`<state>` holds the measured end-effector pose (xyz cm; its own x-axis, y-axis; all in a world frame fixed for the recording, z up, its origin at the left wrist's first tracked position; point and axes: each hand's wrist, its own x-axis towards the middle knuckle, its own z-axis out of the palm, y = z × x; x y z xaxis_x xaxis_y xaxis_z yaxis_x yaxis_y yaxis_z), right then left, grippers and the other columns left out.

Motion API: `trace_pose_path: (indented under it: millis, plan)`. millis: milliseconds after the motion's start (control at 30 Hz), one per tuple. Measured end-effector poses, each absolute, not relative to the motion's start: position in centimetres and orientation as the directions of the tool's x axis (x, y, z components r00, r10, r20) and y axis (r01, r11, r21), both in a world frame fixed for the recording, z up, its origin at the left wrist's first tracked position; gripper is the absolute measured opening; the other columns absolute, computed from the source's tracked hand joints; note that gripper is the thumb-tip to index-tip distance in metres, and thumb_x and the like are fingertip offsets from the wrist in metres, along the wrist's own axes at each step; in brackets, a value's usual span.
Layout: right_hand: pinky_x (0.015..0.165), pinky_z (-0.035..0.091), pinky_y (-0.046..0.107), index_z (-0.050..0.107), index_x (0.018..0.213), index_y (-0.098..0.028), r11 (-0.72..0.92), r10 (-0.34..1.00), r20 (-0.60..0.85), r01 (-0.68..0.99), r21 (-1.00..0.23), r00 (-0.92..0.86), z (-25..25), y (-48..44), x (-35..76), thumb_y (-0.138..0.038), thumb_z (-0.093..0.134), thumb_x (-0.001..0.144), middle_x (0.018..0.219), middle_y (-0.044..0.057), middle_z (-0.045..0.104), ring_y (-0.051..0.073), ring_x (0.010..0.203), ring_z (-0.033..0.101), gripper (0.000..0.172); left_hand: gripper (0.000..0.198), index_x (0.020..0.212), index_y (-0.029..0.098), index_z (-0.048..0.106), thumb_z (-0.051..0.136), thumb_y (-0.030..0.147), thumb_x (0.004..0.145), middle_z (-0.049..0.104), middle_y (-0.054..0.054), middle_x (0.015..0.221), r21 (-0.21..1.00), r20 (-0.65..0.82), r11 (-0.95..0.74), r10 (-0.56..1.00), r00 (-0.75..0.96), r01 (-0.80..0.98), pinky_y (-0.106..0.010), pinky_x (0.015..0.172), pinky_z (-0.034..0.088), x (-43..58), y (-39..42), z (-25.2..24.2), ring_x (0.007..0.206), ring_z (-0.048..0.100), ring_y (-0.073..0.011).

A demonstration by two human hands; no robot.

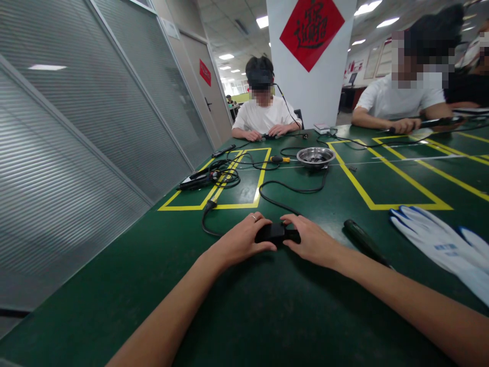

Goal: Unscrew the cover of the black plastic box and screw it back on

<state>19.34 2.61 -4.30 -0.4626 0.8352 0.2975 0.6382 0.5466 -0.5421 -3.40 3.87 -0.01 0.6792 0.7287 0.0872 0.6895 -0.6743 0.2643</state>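
Observation:
A small black box-shaped device point(273, 232) lies on the green table point(267, 306) straight ahead of me. My left hand point(242, 239) grips its left end with curled fingers; a ring shows on one finger. My right hand point(310, 239) holds the right end, thumb and fingers closed round it. A black cable point(284, 189) runs from behind the device towards the far side of the table.
A dark-handled tool point(362, 240) and white-and-blue gloves point(439, 244) lie to my right. Farther off are a metal bowl point(315, 156), a yellow-handled screwdriver point(280, 159), tangled cables with black devices point(208, 178), and yellow tape outlines. Two other people sit across the table. A glass partition stands left.

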Motion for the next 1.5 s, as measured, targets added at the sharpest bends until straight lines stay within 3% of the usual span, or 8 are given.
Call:
trace_pose_path:
  millis: [400, 533, 700, 833, 967, 1067, 1300, 1500]
  plan:
    - [0.092, 0.047, 0.046, 0.051, 0.123, -0.018, 0.524, 0.842, 0.299, 0.549, -0.651, -0.450, -4.0, 2.5, 19.3, -0.039, 0.053, 0.088, 0.125, 0.009, 0.054, 0.021, 0.109, 0.055, 0.040, 0.039, 0.118, 0.023, 0.052, 0.064, 0.040, 0.085, 0.053, -0.007, 0.110, 0.411, 0.091, -0.630, 0.748, 0.658, 0.659, -0.038, 0.087, 0.046, -3.6, 3.5, 0.8, 0.098, 0.055, -0.0239]
    - [0.102, 0.038, 0.051, 0.050, 0.127, -0.020, 0.457, 0.869, 0.257, 0.487, -0.744, -0.423, -3.2, 2.4, 19.4, -0.039, 0.067, 0.077, 0.126, 0.009, 0.055, 0.025, 0.116, 0.051, 0.057, 0.036, 0.115, 0.022, 0.054, 0.063, 0.040, 0.085, 0.054, -0.007, 0.108, 0.404, 0.139, -0.620, 0.768, 0.625, 0.672, -0.039, 0.089, 0.045, -3.3, 3.3, 1.0, 0.098, 0.055, -0.0241]
    - [0.103, 0.041, 0.045, 0.054, 0.123, -0.022, 0.287, 0.906, 0.164, 0.283, -0.915, -0.390, -0.9, 2.1, 19.7, -0.034, 0.068, 0.075, 0.118, 0.006, 0.063, 0.021, 0.110, 0.058, 0.051, 0.043, 0.116, 0.021, 0.053, 0.065, 0.047, 0.083, 0.057, -0.007, 0.106, 0.450, 0.215, -0.614, 0.779, 0.588, 0.649, -0.036, 0.085, 0.047, -2.3, 2.6, 1.0, 0.096, 0.056, -0.0234]
    - [0.104, 0.043, 0.042, 0.047, 0.126, -0.019, 0.094, 0.939, 0.076, 0.037, -0.995, -0.336, -0.2, 1.4, 21.2, -0.031, 0.065, 0.077, 0.124, 0.009, 0.061, 0.020, 0.115, 0.057, 0.054, 0.054, 0.128, 0.022, 0.044, 0.057, 0.054, 0.086, 0.053, -0.010, 0.120, 0.432, 0.213, -0.604, 0.790, 0.574, 0.670, -0.040, 0.093, 0.044, -2.5, 2.4, 1.0, 0.108, 0.054, -0.0268]
    - [0.106, 0.041, 0.044, 0.040, 0.130, -0.017, -0.083, 0.963, -0.036, -0.167, -0.982, -0.266, -1.0, 0.0, 23.9, -0.030, 0.057, 0.083, 0.133, 0.014, 0.054, 0.022, 0.122, 0.053, 0.052, 0.053, 0.124, 0.023, 0.050, 0.063, 0.053, 0.082, 0.052, -0.009, 0.118, 0.297, 0.076, -0.581, 0.805, 0.588, 0.758, -0.042, 0.090, 0.047, -3.2, 3.0, 0.6, 0.102, 0.058, -0.0280]
    - [0.107, 0.040, 0.045, 0.046, 0.125, -0.016, -0.180, 0.958, -0.108, -0.263, -0.948, -0.264, -1.5, -1.1, 25.4, -0.030, 0.054, 0.085, 0.134, 0.013, 0.053, 0.023, 0.123, 0.053, 0.044, 0.039, 0.124, 0.026, 0.052, 0.058, 0.043, 0.088, 0.054, -0.006, 0.113, 0.316, 0.031, -0.606, 0.775, 0.631, 0.730, -0.037, 0.087, 0.048, -3.4, 3.2, 0.2, 0.096, 0.060, -0.0230]
    - [0.104, 0.042, 0.048, 0.049, 0.123, -0.016, -0.273, 0.952, -0.189, -0.386, -0.881, -0.243, -2.1, -1.9, 26.7, -0.039, 0.048, 0.086, 0.128, 0.014, 0.058, 0.026, 0.119, 0.055, 0.043, 0.050, 0.122, 0.025, 0.057, 0.063, 0.053, 0.082, 0.050, -0.007, 0.118, 0.355, 0.057, -0.571, 0.803, 0.593, 0.740, -0.038, 0.089, 0.048, -3.1, 3.4, -0.1, 0.095, 0.060, -0.0230]
    - [0.095, 0.047, 0.049, 0.041, 0.131, -0.012, -0.286, 0.956, -0.238, -0.372, -0.883, -0.170, -2.9, -2.1, 27.5, -0.047, 0.038, 0.087, 0.126, 0.018, 0.059, 0.028, 0.110, 0.060, 0.056, 0.031, 0.116, 0.025, 0.059, 0.052, 0.043, 0.092, 0.055, -0.005, 0.112, 0.321, 0.177, -0.597, 0.801, 0.572, 0.735, -0.035, 0.087, 0.049, -2.7, 3.4, 0.2, 0.095, 0.060, -0.0213]
